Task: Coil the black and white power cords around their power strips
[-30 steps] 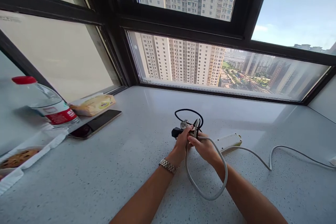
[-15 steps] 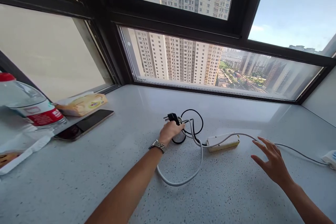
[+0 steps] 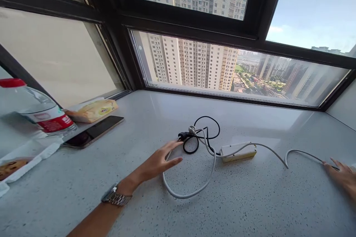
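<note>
My left hand [image 3: 160, 161] hovers flat over the speckled grey counter [image 3: 144, 192], fingers apart, holding nothing, fingertips just short of a black plug [image 3: 182, 135]. The black cord [image 3: 207, 126] coils behind it, tangled with a grey-white cable [image 3: 194, 189] that loops on the counter. That cable leads to a white and yellow power strip [image 3: 238, 151]. My right hand [image 3: 343, 176] is at the far right edge, fingers spread, resting by the cable's far end [image 3: 306, 152]; whether it touches the cable I cannot tell.
At the left stand a water bottle [image 3: 36, 109] with a red cap, a dark phone [image 3: 93, 135], a yellow tissue pack [image 3: 94, 110] and a white tray with a cookie [image 3: 12, 166]. Black-framed windows [image 3: 194, 26] close the back; a wall rises at right.
My left hand let go of the black plug and cord, which now lie on the counter, and drew back. My right hand moved far right along the cable.
</note>
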`<state>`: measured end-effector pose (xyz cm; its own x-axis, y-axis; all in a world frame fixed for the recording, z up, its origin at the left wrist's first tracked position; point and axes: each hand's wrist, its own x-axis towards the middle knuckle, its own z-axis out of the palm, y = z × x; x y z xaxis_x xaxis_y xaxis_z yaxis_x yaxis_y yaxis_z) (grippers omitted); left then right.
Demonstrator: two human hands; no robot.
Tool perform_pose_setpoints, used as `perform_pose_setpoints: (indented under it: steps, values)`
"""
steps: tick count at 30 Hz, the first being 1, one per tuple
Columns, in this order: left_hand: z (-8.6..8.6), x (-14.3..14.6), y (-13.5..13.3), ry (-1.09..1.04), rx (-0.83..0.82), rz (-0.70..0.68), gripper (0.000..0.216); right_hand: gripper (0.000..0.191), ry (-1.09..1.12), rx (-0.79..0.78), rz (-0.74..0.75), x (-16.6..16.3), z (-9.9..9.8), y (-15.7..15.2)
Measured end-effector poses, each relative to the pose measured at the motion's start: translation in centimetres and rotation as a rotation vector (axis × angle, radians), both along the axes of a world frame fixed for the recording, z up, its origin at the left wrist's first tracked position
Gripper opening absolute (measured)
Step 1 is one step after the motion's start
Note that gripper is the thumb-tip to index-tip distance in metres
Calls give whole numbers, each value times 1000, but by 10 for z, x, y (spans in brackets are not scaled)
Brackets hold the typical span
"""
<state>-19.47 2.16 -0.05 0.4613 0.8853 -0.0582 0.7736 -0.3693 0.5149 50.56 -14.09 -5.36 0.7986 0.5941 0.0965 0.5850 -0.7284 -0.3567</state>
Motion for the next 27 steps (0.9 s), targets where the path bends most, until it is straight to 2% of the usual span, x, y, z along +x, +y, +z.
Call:
perform_pose_setpoints:
  steps: [2, 6, 9, 13, 16, 20, 24, 27]
  values:
    - [-12, -15, -21, 45, 37, -103, 89, 72, -1, 2, 145, -5, 1, 9]
    - [-38, -25, -47, 127, 175, -233, 109, 61, -80, 49, 211, -42, 6, 24]
    - [-54, -15, -51, 138, 257, -228, 104, 57, -79, 76, 304, -94, 9, 38]
    - [-66, 15, -50, 107, 326, -138, 104, 61, 44, 189, 507, -179, 1, 63]
    - [-65, 42, -50, 65, 313, -130, 108, 76, 76, 250, 546, -235, -8, 83]
    - [-56, 73, -40, -4, 292, -137, 114, 89, 153, 258, 567, -285, -8, 110]
    - [-44, 93, -14, -70, 263, -44, 117, 84, 286, 329, 639, -319, 8, 135]
    - [-36, 109, -2, -41, 276, 10, 114, 77, 458, 364, 748, -349, 18, 145]
